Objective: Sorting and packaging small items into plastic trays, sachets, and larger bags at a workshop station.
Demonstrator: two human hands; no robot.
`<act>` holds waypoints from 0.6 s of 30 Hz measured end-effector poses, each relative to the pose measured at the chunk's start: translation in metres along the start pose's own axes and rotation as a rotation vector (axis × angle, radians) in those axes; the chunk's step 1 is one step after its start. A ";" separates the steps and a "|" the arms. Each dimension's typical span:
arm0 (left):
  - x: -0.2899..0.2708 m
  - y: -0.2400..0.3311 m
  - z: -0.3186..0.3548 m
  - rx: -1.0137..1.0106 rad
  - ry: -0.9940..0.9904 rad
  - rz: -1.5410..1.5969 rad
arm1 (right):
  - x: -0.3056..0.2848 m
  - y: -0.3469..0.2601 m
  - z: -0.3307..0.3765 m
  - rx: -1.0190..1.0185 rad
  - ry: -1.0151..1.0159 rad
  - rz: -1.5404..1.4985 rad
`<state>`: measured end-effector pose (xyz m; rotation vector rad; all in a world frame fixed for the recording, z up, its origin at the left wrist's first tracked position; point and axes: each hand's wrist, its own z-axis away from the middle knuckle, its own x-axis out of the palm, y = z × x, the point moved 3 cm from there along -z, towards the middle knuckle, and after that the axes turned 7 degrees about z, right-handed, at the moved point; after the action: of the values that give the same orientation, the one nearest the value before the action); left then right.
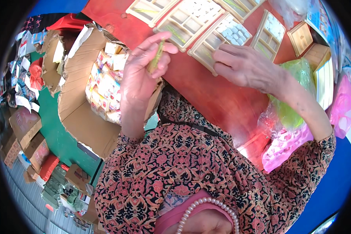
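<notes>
Head view, watching from the room: left hand [140, 70] raised, fingers bent round a slim yellow-green bundle [156, 57], gripping it; exact make-up of the bundle too small to tell. Right hand [249, 68] palm down, fingers curled together over the near end of a pale compartment tray [205, 47]; can't tell from here if anything is pinched in it, or if the fingertips touch the tray. White block-like pieces [234, 31] fill that tray's far section, just beyond the right hand's knuckles. Second tray [179, 17] sits between and beyond the hands, nearest the left fingertips, yellow-green strips [176, 34] in one compartment, white pieces at its far end. Third tray [262, 36] lies beyond the right hand, off to its right. All on a red bench [206, 91]. Left of the left hand: big cardboard box [76, 78] holding printed packets [105, 87]. Under and beside the right forearm: lime-green plastic bag [294, 111], pink bag [279, 154] nearer the body. Small wooden box [300, 38] right of the right hand, past the third tray
</notes>
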<state>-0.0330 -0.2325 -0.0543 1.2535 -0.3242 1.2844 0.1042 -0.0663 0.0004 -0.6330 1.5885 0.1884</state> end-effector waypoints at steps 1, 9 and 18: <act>0.002 -0.002 0.000 -0.019 -0.031 0.039 | 0.001 0.001 -0.001 0.026 -0.015 0.033; 0.025 -0.007 -0.007 0.086 -0.062 -0.281 | -0.018 0.031 -0.032 0.590 0.043 -0.489; 0.025 0.000 -0.009 0.052 -0.039 -0.232 | -0.004 0.043 -0.072 0.557 0.136 -0.698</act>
<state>-0.0281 -0.2121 -0.0383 1.3204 -0.1678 1.0767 0.0204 -0.0636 0.0031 -0.7217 1.3680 -0.8014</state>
